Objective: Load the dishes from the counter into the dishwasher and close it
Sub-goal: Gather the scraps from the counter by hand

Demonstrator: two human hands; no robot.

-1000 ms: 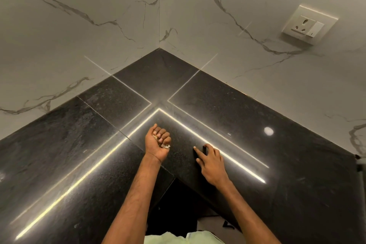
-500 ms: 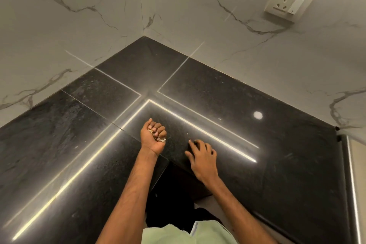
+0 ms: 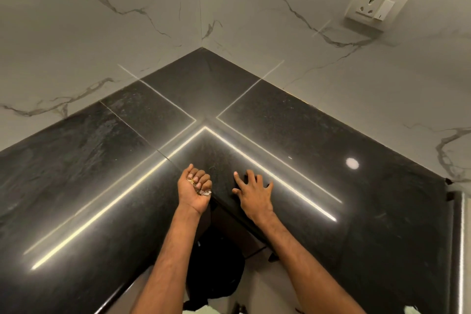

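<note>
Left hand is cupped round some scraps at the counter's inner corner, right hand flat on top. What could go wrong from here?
1. The scraps lie loosely in the left hand, whose grip is only half curled; a tilt may spill them over the counter edge to the floor.
2. The right hand rests with fingers spread near that edge; a sweep may push bits past the cupped palm.

Black polished stone counter [image 3: 305, 135], L-shaped, glossy, with seams across the corner. Near its inner corner, right hand [image 3: 254, 192] lies flat, fingers spread. Left hand [image 3: 195, 190] just beside it at the edge, palm up, curled round small pale scraps [image 3: 204, 192]. Tiny pale speck [image 3: 290, 158] lies further right.
</note>
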